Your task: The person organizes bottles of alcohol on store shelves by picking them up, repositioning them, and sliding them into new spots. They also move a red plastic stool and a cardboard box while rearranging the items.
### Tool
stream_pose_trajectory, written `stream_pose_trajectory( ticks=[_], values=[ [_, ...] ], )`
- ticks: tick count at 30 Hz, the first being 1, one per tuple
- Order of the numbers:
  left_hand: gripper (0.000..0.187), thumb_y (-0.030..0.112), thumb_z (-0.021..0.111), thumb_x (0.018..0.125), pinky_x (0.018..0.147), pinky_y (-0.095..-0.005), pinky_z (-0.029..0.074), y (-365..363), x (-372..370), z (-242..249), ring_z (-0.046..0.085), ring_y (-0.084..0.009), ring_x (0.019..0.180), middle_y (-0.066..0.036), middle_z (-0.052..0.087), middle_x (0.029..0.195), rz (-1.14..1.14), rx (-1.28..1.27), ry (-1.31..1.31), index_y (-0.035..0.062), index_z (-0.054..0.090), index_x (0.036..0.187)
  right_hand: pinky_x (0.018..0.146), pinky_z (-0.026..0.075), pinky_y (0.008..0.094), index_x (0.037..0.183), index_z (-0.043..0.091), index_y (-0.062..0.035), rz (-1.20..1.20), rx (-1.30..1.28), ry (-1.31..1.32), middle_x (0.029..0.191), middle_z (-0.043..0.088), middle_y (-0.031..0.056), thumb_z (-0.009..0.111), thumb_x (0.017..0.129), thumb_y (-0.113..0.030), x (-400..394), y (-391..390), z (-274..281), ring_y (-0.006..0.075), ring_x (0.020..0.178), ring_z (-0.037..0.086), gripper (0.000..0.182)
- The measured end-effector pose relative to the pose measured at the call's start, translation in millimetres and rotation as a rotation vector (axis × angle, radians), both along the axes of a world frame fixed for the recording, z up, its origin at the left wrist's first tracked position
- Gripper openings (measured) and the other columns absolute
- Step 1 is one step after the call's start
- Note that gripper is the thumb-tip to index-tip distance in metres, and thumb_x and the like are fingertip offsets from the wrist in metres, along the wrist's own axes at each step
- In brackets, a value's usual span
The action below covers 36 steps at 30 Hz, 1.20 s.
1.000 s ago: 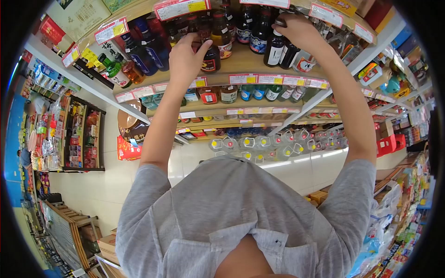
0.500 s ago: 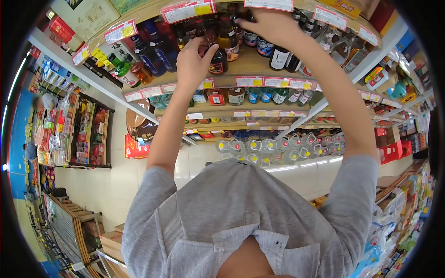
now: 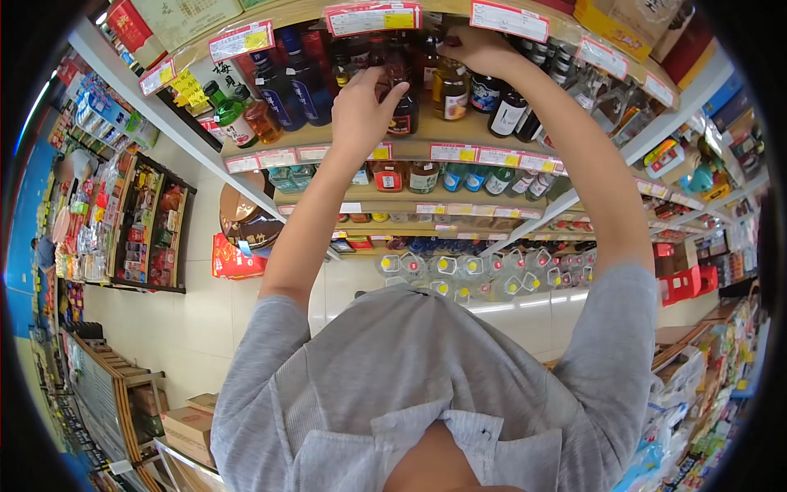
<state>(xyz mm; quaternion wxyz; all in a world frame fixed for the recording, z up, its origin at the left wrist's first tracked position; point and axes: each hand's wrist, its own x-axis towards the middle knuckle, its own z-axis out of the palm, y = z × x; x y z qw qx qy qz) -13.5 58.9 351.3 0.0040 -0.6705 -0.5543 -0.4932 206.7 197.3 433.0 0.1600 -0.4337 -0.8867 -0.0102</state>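
My left hand [image 3: 361,115] is at the front of the upper shelf, its fingers curved round a dark bottle [image 3: 403,115] with a black and red label. The thumb lies along this bottle's near side, and some fingertips are hidden behind it. To the right, my right hand [image 3: 482,51] pinches the neck of an amber bottle [image 3: 451,92] with a pale fruit label, which stands upright. A blue-labelled bottle [image 3: 485,94] and a dark bottle with a white label [image 3: 507,113] are beside it.
Tall blue bottles [image 3: 310,94] and a green bottle [image 3: 231,119] stand left of my hands. The price-tag strip [image 3: 374,18] of the shelf above overhangs them. Lower shelves hold more bottles, and large clear jugs [image 3: 471,266] stand on the floor.
My right hand has come down onto the amber bottle's neck, and that bottle is now farther from the dark one. My left hand stays at the dark bottle. The view has shifted slightly.
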Motion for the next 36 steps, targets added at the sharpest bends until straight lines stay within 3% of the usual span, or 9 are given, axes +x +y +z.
stream_pose_trajectory(
  ticks=[7, 13, 19, 23, 26, 29, 30, 33, 36],
  values=[
    [0.038, 0.034, 0.079, 0.095, 0.075, -0.0416, 0.057, -4, -2, 3, 0.074, -0.0303, 0.085, -0.012, 0.074, 0.098, 0.014, -0.012, 0.020, 0.0020, 0.072, 0.114, 0.087, 0.057, 0.0429, 0.112, 0.072, 0.0014, -0.011, 0.114, 0.043, 0.101, 0.075, 0.0200, 0.072, 0.100, -0.032, 26, -5, -4, 0.0352, 0.096, 0.074, 0.036],
    [0.038, 0.030, 0.080, 0.094, 0.075, -0.0410, 0.058, -6, -1, -3, 0.073, -0.0290, 0.085, -0.014, 0.073, 0.099, -0.008, 0.062, -0.079, -0.0001, 0.071, 0.116, 0.091, 0.056, 0.0462, 0.111, 0.072, -0.0004, -0.080, 0.151, -0.067, 0.105, 0.075, 0.0199, 0.070, 0.099, -0.039, 18, -22, 7, 0.0355, 0.100, 0.073, 0.041],
    [0.039, 0.019, 0.082, 0.094, 0.080, -0.0344, 0.063, -23, -8, 8, 0.075, -0.0257, 0.093, -0.017, 0.073, 0.108, -0.085, 0.165, -0.264, -0.0045, 0.069, 0.122, 0.093, 0.057, 0.0483, 0.117, 0.074, -0.0040, -0.134, 0.414, -0.143, 0.106, 0.076, 0.0199, 0.065, 0.100, -0.049, -4, -58, 23, 0.0364, 0.102, 0.073, 0.049],
    [0.039, 0.017, 0.081, 0.096, 0.082, -0.0339, 0.065, -44, -22, 19, 0.074, -0.0187, 0.094, -0.015, 0.073, 0.107, -0.062, 0.082, -0.268, -0.0069, 0.068, 0.125, 0.094, 0.058, 0.0501, 0.124, 0.071, -0.0059, 0.012, 0.269, -0.096, 0.109, 0.075, 0.0233, 0.060, 0.101, -0.059, -42, -54, 13, 0.0373, 0.106, 0.073, 0.059],
    [0.039, 0.018, 0.082, 0.095, 0.080, -0.0339, 0.064, -55, -31, 19, 0.074, -0.0189, 0.092, -0.014, 0.074, 0.107, -0.050, 0.066, -0.246, -0.0049, 0.069, 0.124, 0.093, 0.059, 0.0506, 0.136, 0.068, -0.0110, -0.112, -0.257, -0.029, 0.114, 0.077, 0.0161, 0.060, 0.102, -0.057, -81, -83, 39, 0.0325, 0.110, 0.074, 0.058],
    [0.040, 0.018, 0.082, 0.094, 0.081, -0.0336, 0.064, -62, -42, 20, 0.074, -0.0180, 0.092, -0.013, 0.074, 0.107, -0.036, 0.033, -0.224, -0.0049, 0.069, 0.124, 0.098, 0.058, 0.0506, 0.140, 0.066, -0.0138, 0.023, 0.130, 0.097, 0.126, 0.075, 0.0161, 0.061, 0.101, -0.058, -106, -24, -9, 0.0332, 0.117, 0.072, 0.059],
    [0.040, 0.018, 0.083, 0.094, 0.081, -0.0335, 0.064, -64, -45, 21, 0.075, -0.0181, 0.092, -0.014, 0.074, 0.107, -0.025, 0.037, -0.211, -0.0050, 0.070, 0.124, 0.103, 0.056, 0.0496, 0.144, 0.064, -0.0173, -0.024, -0.037, 0.067, 0.133, 0.072, 0.0145, 0.063, 0.099, -0.059, -107, -40, 8, 0.0342, 0.123, 0.069, 0.062],
    [0.039, 0.018, 0.083, 0.094, 0.081, -0.0334, 0.064, -65, -50, 27, 0.075, -0.0187, 0.092, -0.014, 0.075, 0.107, -0.005, 0.060, -0.172, -0.0050, 0.071, 0.123, 0.106, 0.055, 0.0482, 0.146, 0.062, -0.0185, 0.034, 0.163, 0.082, 0.133, 0.073, 0.0125, 0.065, 0.097, -0.060, -113, 17, -28, 0.0341, 0.125, 0.068, 0.064],
    [0.040, 0.023, 0.083, 0.093, 0.081, -0.0341, 0.063, -53, -55, 30, 0.077, -0.0212, 0.090, -0.014, 0.076, 0.105, -0.034, 0.093, -0.187, -0.0035, 0.073, 0.120, 0.107, 0.053, 0.0468, 0.146, 0.061, -0.0164, 0.087, 0.057, 0.036, 0.136, 0.071, 0.0141, 0.064, 0.099, -0.052, -88, 9, -8, 0.0337, 0.127, 0.067, 0.059]
  ],
)
